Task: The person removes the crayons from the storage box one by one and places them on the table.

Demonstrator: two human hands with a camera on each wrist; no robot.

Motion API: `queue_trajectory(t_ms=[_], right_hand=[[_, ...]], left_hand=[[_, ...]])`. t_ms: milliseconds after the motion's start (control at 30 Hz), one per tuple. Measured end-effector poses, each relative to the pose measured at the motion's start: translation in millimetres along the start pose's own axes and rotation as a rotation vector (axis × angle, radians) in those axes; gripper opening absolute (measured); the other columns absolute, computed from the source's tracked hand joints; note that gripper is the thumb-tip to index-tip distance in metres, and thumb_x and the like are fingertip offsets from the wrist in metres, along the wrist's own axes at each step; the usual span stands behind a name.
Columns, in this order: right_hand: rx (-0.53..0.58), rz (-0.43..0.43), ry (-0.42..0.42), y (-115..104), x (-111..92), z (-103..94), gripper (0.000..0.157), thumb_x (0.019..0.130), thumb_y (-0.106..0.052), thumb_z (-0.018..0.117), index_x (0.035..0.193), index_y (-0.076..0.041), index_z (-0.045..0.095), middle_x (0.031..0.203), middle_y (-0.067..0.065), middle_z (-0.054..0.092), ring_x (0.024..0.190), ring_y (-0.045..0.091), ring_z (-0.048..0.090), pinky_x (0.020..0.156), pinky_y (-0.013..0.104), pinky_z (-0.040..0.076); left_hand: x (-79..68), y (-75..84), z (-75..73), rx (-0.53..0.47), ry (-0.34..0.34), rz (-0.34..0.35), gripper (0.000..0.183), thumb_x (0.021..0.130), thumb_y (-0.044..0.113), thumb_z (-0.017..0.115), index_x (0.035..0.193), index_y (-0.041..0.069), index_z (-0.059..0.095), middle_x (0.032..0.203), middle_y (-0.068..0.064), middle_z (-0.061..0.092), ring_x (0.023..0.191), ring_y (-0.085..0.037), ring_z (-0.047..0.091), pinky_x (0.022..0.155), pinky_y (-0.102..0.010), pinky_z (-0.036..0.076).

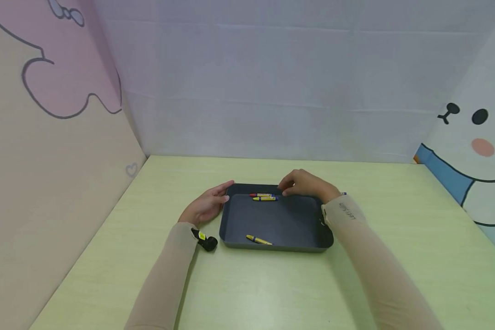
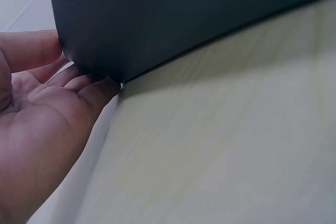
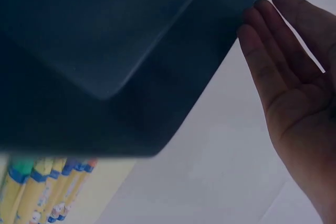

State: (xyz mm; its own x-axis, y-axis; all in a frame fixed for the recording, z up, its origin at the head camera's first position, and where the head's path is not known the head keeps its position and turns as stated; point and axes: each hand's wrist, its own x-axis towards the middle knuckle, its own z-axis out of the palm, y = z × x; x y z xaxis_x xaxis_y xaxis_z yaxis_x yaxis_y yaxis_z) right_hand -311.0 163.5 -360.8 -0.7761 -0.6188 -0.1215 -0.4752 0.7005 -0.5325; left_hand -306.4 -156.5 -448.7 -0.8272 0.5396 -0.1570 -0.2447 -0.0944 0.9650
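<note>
My left hand grips the left side of a dark grey tray, thumb at the rim. In the left wrist view its fingers reach the tray's bottom edge. Above the tray's far rim is my right hand, fingers bent downward; the right wrist view shows nothing held between them. Beside those fingers, a red crayon and a yellow crayon lie side by side along the tray's far side. Another yellow crayon rests slantwise by the near wall.
Several more crayons lie on the table outside the tray's right side, mostly hidden by my right wrist in the head view. A pale wooden table carries everything. A white sheet hangs behind, with cartoon-printed panels at both sides.
</note>
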Motion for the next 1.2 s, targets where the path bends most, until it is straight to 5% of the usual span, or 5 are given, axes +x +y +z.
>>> queue_trajectory(t_ms=[567,1200], right_hand=[[-0.044,0.008,-0.058,-14,24,26.8,0.031,0.092,-0.005,0.062,0.122,0.001,0.064,0.117,0.017,0.067,0.107,0.028,0.064,0.088,0.036,0.053],[-0.063,0.017,-0.046,-18,23,41.4,0.032,0.091,-0.005,0.063,0.123,-0.002,0.064,0.123,0.015,0.063,0.11,0.028,0.062,0.09,0.035,0.053]], left_hand=[[-4.4,1.7,-3.6,-0.008,-0.005,-0.006,0.062,0.1,-0.005,0.036,0.156,0.012,0.013,0.162,-0.002,-0.014,0.148,-0.022,-0.017,0.121,-0.04,0.002],[-3.1,-1.3,-3.8,-0.009,-0.008,0.001,0.063,0.099,-0.005,0.037,0.156,0.011,0.014,0.163,-0.002,-0.012,0.148,-0.022,-0.016,0.121,-0.041,0.0]])
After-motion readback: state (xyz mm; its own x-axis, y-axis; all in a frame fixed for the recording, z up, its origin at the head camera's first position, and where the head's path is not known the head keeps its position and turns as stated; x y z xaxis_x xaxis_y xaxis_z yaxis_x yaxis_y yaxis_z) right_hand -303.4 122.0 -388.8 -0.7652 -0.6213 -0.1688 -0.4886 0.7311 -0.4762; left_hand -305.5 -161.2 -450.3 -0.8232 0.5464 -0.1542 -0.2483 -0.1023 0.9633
